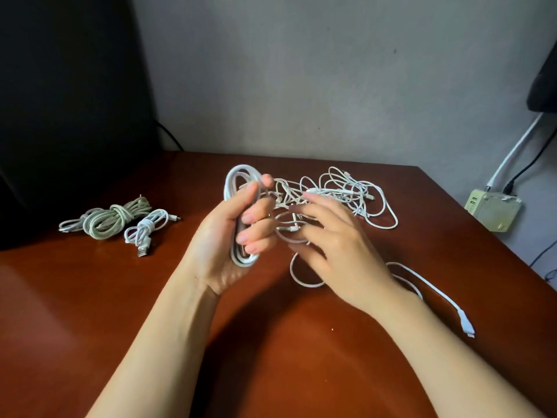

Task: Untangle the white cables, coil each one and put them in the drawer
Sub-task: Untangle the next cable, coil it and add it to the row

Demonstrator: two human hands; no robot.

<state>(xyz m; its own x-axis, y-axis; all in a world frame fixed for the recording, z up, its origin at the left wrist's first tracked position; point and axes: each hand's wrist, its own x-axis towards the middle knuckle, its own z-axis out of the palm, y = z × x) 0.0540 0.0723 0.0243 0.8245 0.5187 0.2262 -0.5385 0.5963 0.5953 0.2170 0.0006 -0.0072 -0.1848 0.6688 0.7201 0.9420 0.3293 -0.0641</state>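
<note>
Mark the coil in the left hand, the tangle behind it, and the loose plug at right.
coil [242,260], head view, its lower bend.
tangle [337,192], head view, a strand near its middle.
plug [466,327], head view, the white connector body.

Home or office desk corner, prob.: reddish wood counter [90,297] is set against plain grey wall [301,70]; dark panel [60,101] left, plug block [494,209] w/ leads right.

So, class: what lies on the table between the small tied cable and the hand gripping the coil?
Nothing: in the head view, only bare tabletop separates the small tied cable from the left hand gripping the coil.
</note>
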